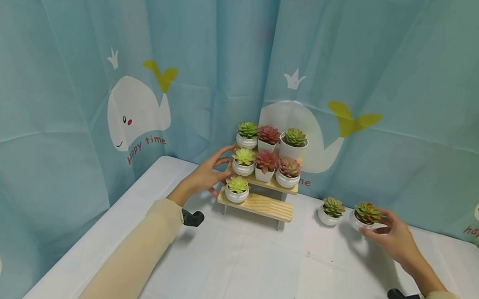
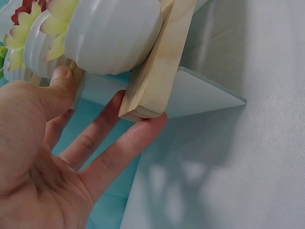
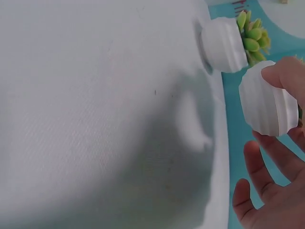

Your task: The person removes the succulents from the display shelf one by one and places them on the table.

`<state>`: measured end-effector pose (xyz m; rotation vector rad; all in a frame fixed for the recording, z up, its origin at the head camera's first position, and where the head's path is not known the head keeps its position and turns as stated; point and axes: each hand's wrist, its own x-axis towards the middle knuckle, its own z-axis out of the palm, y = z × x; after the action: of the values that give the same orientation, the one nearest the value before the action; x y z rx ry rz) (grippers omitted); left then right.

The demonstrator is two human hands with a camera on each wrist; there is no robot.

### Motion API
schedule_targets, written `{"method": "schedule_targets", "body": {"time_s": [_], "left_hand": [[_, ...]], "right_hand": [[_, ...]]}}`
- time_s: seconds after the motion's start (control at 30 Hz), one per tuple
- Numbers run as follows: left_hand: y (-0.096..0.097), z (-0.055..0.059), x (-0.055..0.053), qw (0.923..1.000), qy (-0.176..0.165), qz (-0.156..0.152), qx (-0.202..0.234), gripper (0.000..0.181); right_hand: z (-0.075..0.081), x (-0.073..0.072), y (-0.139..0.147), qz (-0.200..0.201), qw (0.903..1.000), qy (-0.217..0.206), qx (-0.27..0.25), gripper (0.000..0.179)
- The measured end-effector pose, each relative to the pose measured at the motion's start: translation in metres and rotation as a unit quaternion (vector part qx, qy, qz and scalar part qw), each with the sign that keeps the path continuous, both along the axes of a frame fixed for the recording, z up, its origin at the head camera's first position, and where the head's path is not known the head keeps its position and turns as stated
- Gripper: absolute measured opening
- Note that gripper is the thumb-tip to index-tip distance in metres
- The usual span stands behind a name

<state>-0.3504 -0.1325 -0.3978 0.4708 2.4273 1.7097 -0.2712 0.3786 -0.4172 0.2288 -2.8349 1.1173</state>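
My right hand (image 1: 393,240) pinches the white pot of a succulent (image 1: 367,214) with reddish-green leaves, thumb on one side and fingers on the other. In the right wrist view the held pot (image 3: 266,102) is tilted sideways to the camera. Just left of it a green potted succulent (image 1: 333,207) stands on the table. My left hand (image 1: 202,175) is at the left end of a three-step wooden stand (image 1: 265,206). In the left wrist view its spread fingers touch the end of the lowest plank (image 2: 162,71), and the thumb is at the step above.
Several potted succulents fill the top and middle steps; one light-green succulent (image 1: 238,185) sits at the left of the lowest step. The stand is at the back of the white table (image 1: 245,279), before a blue whale-print curtain (image 1: 240,37).
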Motion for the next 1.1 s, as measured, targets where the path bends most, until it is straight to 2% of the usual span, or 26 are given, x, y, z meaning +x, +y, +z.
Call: {"method": "schedule_targets", "body": {"time_s": [0.13,0.5,1.1], "left_hand": [[0.000,0.000,0.001,1.0000,-0.001,0.003,-0.005,0.072],[-0.001,-0.001,0.000,1.0000,-0.005,-0.001,-0.002,0.072],[0.000,-0.001,0.000,1.0000,0.003,0.002,-0.002,0.071]], "right_hand": [[-0.007,-0.005,-0.001,-0.001,0.9998,-0.018,-0.008,0.083],[-0.022,-0.015,-0.004,-0.010,0.9989,-0.044,0.009,0.087],[-0.022,-0.012,-0.006,-0.001,0.9974,-0.073,0.001,0.086]]}}
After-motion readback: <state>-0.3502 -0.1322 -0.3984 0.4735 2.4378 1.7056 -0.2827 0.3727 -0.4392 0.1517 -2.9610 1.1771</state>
